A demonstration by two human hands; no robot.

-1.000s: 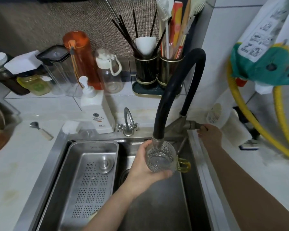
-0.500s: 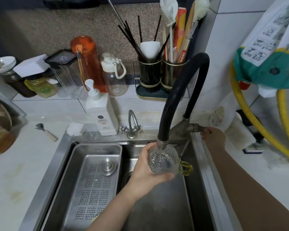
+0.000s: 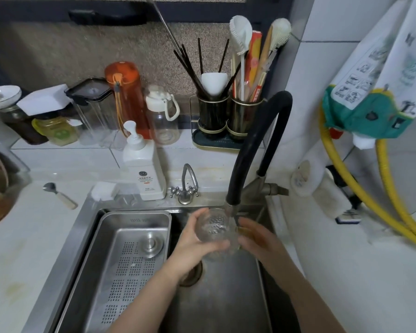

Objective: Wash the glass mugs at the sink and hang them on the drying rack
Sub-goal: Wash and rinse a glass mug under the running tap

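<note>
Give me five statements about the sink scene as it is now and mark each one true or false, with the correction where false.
1. The left hand holds the glass mug under the black faucet hose. True.
2. The right hand rests on the faucet lever. False: it is at the mug, over the sink basin.
3. A perforated metal tray sits in the left part of the sink. True.
4. The soap pump bottle lies on its side in the basin. False: it stands upright behind the sink rim.
5. A spoon lies on the counter left of the sink. True.
</note>
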